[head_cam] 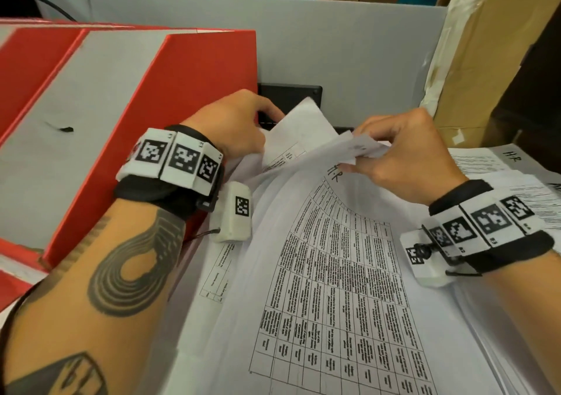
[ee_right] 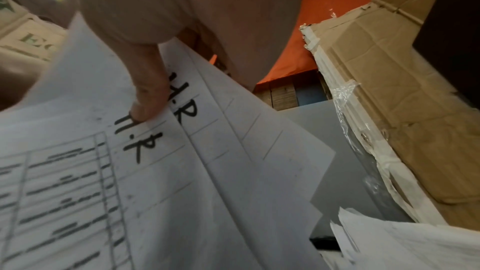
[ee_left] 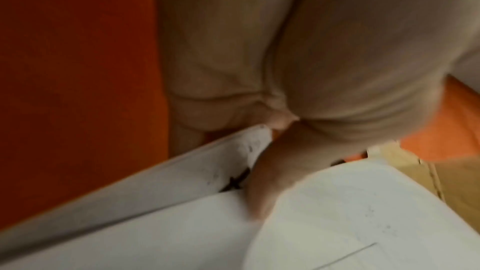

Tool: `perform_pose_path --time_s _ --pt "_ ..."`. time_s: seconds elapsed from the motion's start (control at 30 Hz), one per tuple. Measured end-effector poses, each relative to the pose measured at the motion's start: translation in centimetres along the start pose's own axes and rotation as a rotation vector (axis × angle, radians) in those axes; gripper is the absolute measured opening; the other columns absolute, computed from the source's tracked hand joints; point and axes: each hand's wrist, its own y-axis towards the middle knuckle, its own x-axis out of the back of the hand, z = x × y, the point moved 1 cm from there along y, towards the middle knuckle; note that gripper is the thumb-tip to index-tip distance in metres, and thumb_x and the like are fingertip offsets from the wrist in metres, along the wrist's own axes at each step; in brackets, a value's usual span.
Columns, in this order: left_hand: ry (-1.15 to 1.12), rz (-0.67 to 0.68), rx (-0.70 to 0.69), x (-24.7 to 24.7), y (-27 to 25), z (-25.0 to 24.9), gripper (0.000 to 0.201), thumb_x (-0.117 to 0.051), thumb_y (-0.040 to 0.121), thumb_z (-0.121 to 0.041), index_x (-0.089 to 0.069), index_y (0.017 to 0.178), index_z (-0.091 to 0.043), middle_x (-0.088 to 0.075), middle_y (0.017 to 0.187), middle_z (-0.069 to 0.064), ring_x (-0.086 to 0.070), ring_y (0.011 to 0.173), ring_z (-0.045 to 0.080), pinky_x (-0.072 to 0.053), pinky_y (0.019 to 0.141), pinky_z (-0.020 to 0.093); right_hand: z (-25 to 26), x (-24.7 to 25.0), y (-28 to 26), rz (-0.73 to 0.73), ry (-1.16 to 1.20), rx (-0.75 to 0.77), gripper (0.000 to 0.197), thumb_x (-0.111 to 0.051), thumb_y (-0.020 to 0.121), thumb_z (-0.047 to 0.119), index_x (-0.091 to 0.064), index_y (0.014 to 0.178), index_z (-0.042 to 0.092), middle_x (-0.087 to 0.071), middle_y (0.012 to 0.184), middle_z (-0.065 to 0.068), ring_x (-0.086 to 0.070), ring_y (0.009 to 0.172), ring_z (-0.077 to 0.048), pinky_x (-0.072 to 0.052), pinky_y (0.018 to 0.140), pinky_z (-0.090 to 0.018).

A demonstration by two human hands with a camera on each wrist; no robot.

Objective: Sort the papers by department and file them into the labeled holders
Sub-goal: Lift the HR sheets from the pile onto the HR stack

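A thick stack of white papers (head_cam: 340, 288) lies in front of me, its top sheet a printed table marked "H.R". My left hand (head_cam: 243, 124) holds up the far corner of one sheet (head_cam: 299, 127) beside the red holder (head_cam: 170, 115). My right hand (head_cam: 394, 151) pinches the far edges of a few lifted sheets (ee_right: 182, 130), two of them marked "H.R". In the left wrist view my thumb (ee_left: 267, 174) lies between a raised sheet (ee_left: 161, 188) and the page under it. Several red and grey holders stand at the left; their labels are hidden.
More papers (head_cam: 498, 164), the top one marked "H.R", lie at the right. A black flat object (head_cam: 291, 97) sits behind the stack against a grey partition (head_cam: 334, 45). Taped cardboard (head_cam: 473, 60) rises at the right.
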Motion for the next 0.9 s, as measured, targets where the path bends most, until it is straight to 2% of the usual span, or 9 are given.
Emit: perform_pose_path --time_s 0.07,0.13,0.2,0.3,0.4,0.6,0.7,0.83,0.9 --pt "0.053 -0.134 0.069 0.2 0.2 0.1 0.040 -0.067 0.090 -0.004 -0.071 0.117 -0.033 -0.067 0.119 -0.003 -0.061 0.101 0.018 -0.044 0.083 0.027 -0.1 0.0 0.0 0.080 0.050 -0.016 0.027 -0.093 0.069 0.005 -0.074 0.077 0.022 -0.075 0.078 0.007 -0.072 0.076 -0.010 -0.063 0.072 -0.037" --pt "-0.004 -0.233 0.129 0.4 0.6 0.4 0.033 -0.067 0.092 -0.006 -0.072 0.109 -0.034 -0.067 0.118 -0.001 -0.060 0.095 0.019 -0.044 0.078 0.029 0.0 -0.1 0.0 0.180 0.131 -0.029 0.040 -0.092 0.066 -0.004 -0.068 0.093 0.012 -0.074 0.074 0.000 -0.072 0.071 -0.010 -0.060 0.068 -0.029" --pt "-0.079 -0.320 0.165 0.5 0.9 0.7 0.027 -0.070 0.092 -0.009 -0.071 0.102 -0.034 -0.067 0.119 -0.001 -0.062 0.101 0.020 -0.049 0.083 0.031 0.2 -0.3 -0.2 0.291 0.154 -0.023 0.055 -0.089 0.066 -0.011 -0.066 0.109 0.013 -0.071 0.071 -0.004 -0.071 0.068 -0.012 -0.059 0.070 -0.025" --pt "-0.116 -0.401 0.162 0.3 0.8 0.3 0.021 -0.084 0.083 -0.019 -0.073 0.097 -0.029 -0.068 0.114 -0.005 -0.059 0.118 0.019 -0.049 0.103 0.036 0.5 -0.4 -0.3 0.377 0.044 0.027 0.041 -0.085 0.071 -0.008 -0.082 0.090 0.028 -0.071 0.076 0.005 -0.068 0.078 -0.014 -0.057 0.076 -0.027" --pt "-0.178 -0.436 0.167 0.2 0.5 -0.2 0.030 -0.095 0.070 -0.026 -0.074 0.091 -0.028 -0.069 0.105 -0.009 -0.063 0.110 0.014 -0.054 0.096 0.033 0.3 -0.5 -0.2 0.338 0.044 0.020 0.029 -0.089 0.072 0.000 -0.082 0.078 0.028 -0.070 0.088 0.010 -0.067 0.089 -0.012 -0.058 0.082 -0.036" --pt "-0.320 -0.295 0.103 0.9 -0.7 -1.8 0.050 -0.100 0.056 -0.029 -0.072 0.097 -0.026 -0.070 0.091 -0.009 -0.064 0.079 0.003 -0.046 0.062 0.013 0.5 -0.7 0.2 0.167 -0.049 0.072 0.024 -0.094 0.070 0.012 -0.079 0.078 0.029 -0.063 0.123 0.015 -0.060 0.114 -0.007 -0.053 0.099 -0.039" --pt "-0.364 -0.214 0.067 1.1 -1.2 -2.4 0.058 -0.100 0.052 -0.029 -0.072 0.103 -0.024 -0.072 0.088 -0.005 -0.066 0.071 0.004 -0.049 0.060 0.015 0.8 -0.8 0.1 0.103 -0.090 0.122 0.018 -0.093 0.072 0.013 -0.078 0.077 0.022 -0.061 0.130 0.013 -0.059 0.114 -0.010 -0.051 0.098 -0.040" --pt "-0.359 -0.164 0.061 1.2 -1.4 -2.5 0.058 -0.098 0.054 -0.028 -0.072 0.105 -0.024 -0.072 0.091 -0.005 -0.069 0.074 0.004 -0.050 0.053 0.010 0.7 -0.7 0.1 0.050 -0.081 0.130 0.017 -0.091 0.073 0.008 -0.080 0.080 0.019 -0.067 0.109 0.011 -0.064 0.097 -0.010 -0.054 0.088 -0.032" --pt "-0.379 -0.161 0.067 1.1 -1.4 -2.4 0.056 -0.098 0.056 -0.027 -0.072 0.106 -0.023 -0.074 0.092 -0.003 -0.073 0.078 0.008 -0.055 0.057 0.014 0.9 -0.8 0.1 0.016 -0.104 0.155 0.018 -0.091 0.073 0.006 -0.082 0.085 0.018 -0.072 0.097 0.009 -0.065 0.089 -0.010 -0.054 0.082 -0.030"
